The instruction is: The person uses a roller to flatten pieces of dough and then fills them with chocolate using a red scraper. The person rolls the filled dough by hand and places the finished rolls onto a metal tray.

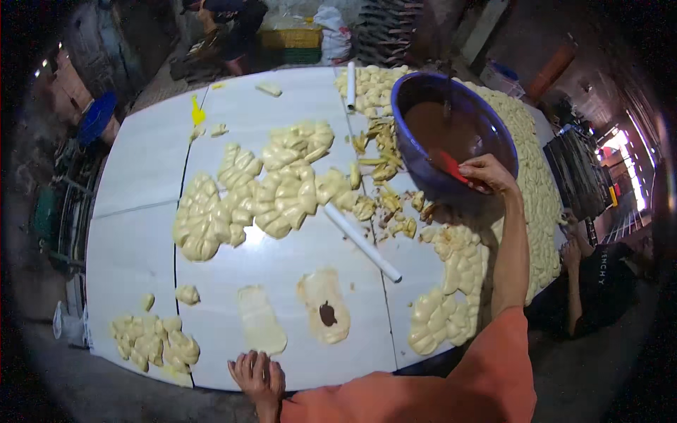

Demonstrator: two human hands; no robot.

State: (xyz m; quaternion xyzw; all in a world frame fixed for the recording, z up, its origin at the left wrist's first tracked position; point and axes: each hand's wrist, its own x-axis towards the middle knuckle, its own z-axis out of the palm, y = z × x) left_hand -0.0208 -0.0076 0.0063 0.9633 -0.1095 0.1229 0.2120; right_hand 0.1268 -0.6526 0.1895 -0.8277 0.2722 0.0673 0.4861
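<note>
Scraper [453, 168], red, sits clamped in the right hand [490, 173] at the rim of a purple tub [444, 187] of brown filling [441, 127], upper right of the frame. At lower centre-left, the left hand [259, 375], fingers slightly apart, rests on the worktop [141, 254] beside a flattened dough strip [261, 321]

Red scraper [451, 165] tilted at purple tub's [427, 169] rim; flattened pale dough [312, 289], brown dab [328, 314] on top.
</note>
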